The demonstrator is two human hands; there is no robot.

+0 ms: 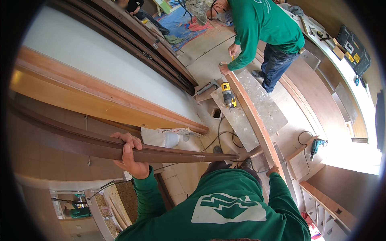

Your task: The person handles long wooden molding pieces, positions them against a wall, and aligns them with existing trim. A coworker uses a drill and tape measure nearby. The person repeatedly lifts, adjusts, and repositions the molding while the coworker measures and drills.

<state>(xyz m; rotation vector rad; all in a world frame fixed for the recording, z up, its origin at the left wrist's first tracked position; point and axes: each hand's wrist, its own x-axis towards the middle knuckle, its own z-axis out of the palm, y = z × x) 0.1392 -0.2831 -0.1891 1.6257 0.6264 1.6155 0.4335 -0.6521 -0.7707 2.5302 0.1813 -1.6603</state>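
Observation:
A long dark brown grooved frame strip (181,155) crosses from the left rim to near my feet. My left hand (132,154) is closed around it, thumb and fingers wrapped over its edges. My right hand (273,171) grips the near end of a long wooden plank (254,116); its fingers are partly hidden. At the plank's far end, a co-worker (261,36) in a green shirt bends over it. One of the co-worker's hands (225,68) rests on the plank end, and the other (233,50) holds a yellow pencil beside it.
A yellow-and-black cordless drill (228,95) stands on a paint-spotted board (277,110) under the plank. A teal power drill (317,148) with a cable lies to the right. Black cables (220,134) run over the floor. A tool case (354,50) sits on the right-hand counter.

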